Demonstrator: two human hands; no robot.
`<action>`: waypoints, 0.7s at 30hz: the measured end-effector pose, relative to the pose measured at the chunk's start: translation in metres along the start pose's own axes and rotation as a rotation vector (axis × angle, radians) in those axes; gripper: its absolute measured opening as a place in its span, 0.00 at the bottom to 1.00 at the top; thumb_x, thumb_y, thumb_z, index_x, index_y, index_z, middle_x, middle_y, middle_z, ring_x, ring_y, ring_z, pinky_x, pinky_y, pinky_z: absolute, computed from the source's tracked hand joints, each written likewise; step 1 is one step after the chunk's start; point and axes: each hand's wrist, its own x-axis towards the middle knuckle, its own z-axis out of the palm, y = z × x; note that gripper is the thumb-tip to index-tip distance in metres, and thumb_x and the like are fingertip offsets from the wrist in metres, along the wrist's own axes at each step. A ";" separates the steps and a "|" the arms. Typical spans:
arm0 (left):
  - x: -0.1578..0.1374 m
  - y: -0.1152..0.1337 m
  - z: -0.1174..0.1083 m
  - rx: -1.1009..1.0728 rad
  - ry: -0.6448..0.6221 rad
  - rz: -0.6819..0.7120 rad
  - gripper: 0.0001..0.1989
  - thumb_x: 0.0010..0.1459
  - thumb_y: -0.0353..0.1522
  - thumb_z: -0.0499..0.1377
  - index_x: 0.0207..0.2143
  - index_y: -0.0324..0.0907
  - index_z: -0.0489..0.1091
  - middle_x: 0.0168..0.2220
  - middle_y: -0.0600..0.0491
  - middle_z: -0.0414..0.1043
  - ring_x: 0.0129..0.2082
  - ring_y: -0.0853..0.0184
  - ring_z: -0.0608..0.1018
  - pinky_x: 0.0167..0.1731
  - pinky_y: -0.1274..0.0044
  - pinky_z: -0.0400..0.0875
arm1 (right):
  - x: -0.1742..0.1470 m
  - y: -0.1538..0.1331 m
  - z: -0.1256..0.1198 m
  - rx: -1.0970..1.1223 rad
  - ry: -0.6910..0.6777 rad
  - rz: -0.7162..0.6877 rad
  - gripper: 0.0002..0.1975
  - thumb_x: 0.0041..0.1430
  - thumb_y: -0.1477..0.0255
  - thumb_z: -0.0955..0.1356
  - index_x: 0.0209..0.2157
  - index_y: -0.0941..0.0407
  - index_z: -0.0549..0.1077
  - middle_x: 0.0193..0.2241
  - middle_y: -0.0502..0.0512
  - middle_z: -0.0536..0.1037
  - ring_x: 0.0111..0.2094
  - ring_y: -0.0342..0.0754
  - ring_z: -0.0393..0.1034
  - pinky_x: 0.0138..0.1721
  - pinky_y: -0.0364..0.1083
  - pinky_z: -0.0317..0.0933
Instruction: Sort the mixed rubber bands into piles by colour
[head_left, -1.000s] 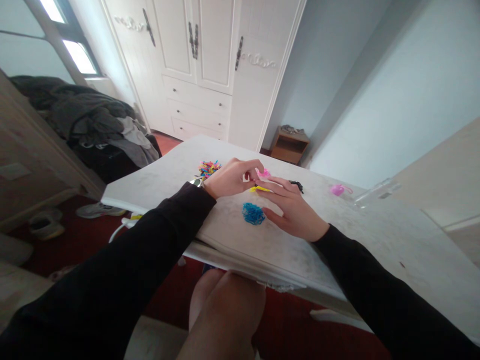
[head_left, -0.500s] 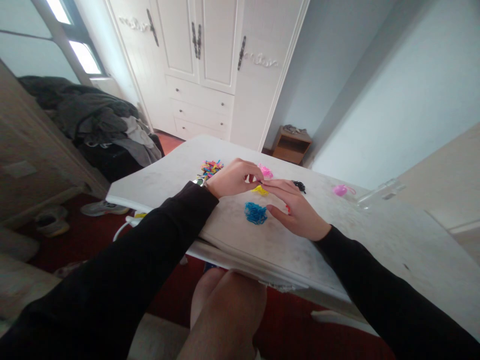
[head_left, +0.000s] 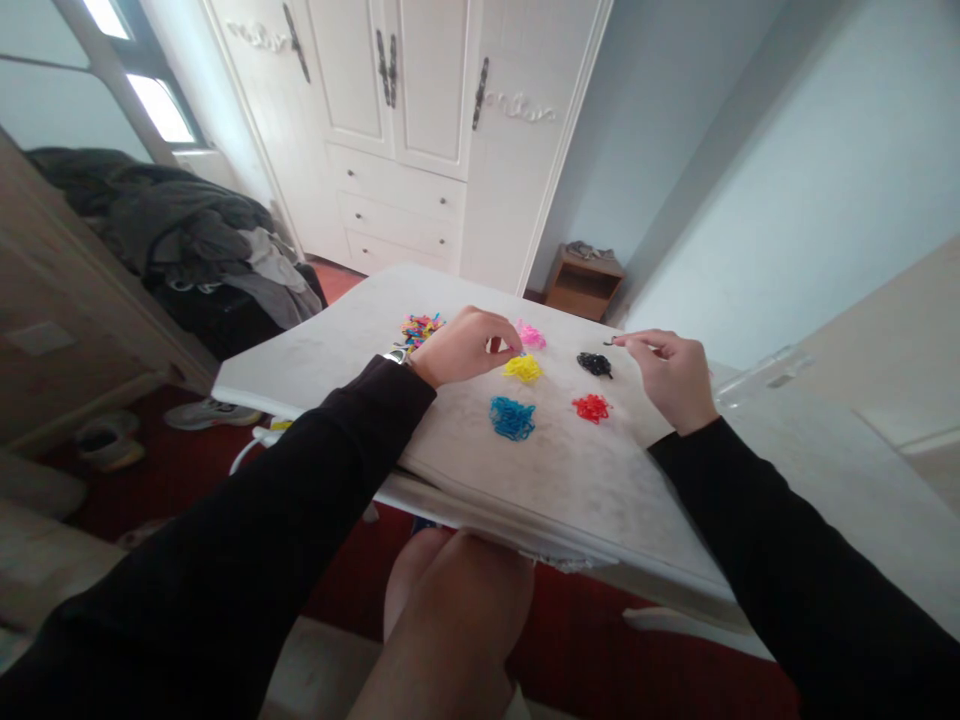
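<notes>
My left hand [head_left: 472, 345] is closed in a pinch just above the yellow rubber bands [head_left: 523, 369]; a small bluish bit, apparently a rubber band, shows at its fingertips. My right hand [head_left: 670, 372] pinches a black rubber band [head_left: 609, 342] a little above and to the right of the pile of black rubber bands [head_left: 595, 364]. Pink rubber bands [head_left: 531, 335] lie behind the yellow ones. Closer to me are blue rubber bands [head_left: 513, 418] and red rubber bands [head_left: 592, 408]. A mixed-colour heap of rubber bands [head_left: 420, 330] sits beyond my left wrist, partly covered by it.
The piles lie on a white table [head_left: 480, 475] with a worn front edge. A clear plastic container [head_left: 765, 378] lies at the right. Behind stand a white wardrobe [head_left: 405, 200] and a small wooden cabinet [head_left: 583, 285]. Clothes [head_left: 210, 240] are heaped at the left.
My hands were together over the piles. My right hand has moved away to the right with a black band, uncovering the red and black piles. My left hand has barely moved.
</notes>
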 end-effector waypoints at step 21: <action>-0.001 -0.002 -0.001 -0.022 0.032 0.102 0.08 0.62 0.30 0.63 0.34 0.41 0.83 0.33 0.52 0.85 0.25 0.72 0.79 0.32 0.80 0.71 | -0.003 0.013 0.013 0.002 -0.125 -0.110 0.10 0.60 0.67 0.70 0.36 0.55 0.83 0.46 0.62 0.86 0.51 0.60 0.80 0.50 0.59 0.73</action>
